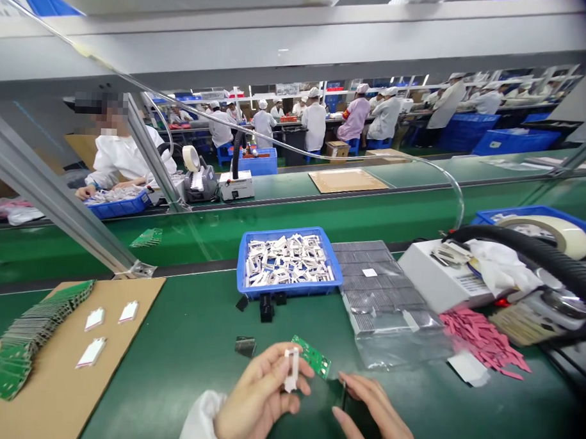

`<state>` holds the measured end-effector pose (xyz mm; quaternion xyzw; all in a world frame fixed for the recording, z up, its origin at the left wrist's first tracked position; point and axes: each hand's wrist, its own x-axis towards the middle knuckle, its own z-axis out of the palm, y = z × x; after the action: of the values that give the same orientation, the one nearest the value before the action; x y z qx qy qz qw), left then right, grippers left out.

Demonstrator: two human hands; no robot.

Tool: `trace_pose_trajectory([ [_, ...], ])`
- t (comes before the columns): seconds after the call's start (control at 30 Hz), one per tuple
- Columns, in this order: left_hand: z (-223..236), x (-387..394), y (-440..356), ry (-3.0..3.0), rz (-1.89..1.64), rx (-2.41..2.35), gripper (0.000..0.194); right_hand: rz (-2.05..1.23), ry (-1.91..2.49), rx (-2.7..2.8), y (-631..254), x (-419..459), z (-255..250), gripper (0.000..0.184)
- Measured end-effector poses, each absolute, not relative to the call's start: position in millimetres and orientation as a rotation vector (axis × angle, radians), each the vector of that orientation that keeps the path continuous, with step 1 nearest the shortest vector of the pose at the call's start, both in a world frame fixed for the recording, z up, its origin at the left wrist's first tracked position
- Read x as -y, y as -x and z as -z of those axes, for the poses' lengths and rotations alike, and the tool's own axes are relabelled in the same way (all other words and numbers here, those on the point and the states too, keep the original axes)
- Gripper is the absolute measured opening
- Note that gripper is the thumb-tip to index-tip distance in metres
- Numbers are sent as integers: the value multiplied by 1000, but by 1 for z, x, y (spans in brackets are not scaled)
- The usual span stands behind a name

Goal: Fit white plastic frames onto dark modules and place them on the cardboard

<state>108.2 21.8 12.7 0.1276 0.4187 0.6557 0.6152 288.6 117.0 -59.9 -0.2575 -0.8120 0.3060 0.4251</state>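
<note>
My left hand is closed on a small white plastic frame, held upright between thumb and fingers. Just beyond its fingertips is a green circuit board; whether the fingers touch it I cannot tell. To the right, my right hand pinches a thin dark piece, seen edge-on between thumb and fingertips. A dark flat rectangular piece lies on the green tabletop left of my hands. Farther back, a blue tray is heaped with white frames like the one I hold.
Stacked circuit boards and several white pieces lie on a cardboard sheet at left. Right of the tray sit bagged dark panels, pink strips and a white box-shaped device. A co-worker sits across the line.
</note>
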Motion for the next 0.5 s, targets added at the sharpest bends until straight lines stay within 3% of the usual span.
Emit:
trace_pose_trajectory([
  [0.27,-8,-10,-121,-181,-1387,-828,24,-1473,456,1974,-276,-117,10,31],
  [0.5,0,-9,-123,-239,-1331,-866,34,-1475,488,2123,-268,-118,5,33],
])
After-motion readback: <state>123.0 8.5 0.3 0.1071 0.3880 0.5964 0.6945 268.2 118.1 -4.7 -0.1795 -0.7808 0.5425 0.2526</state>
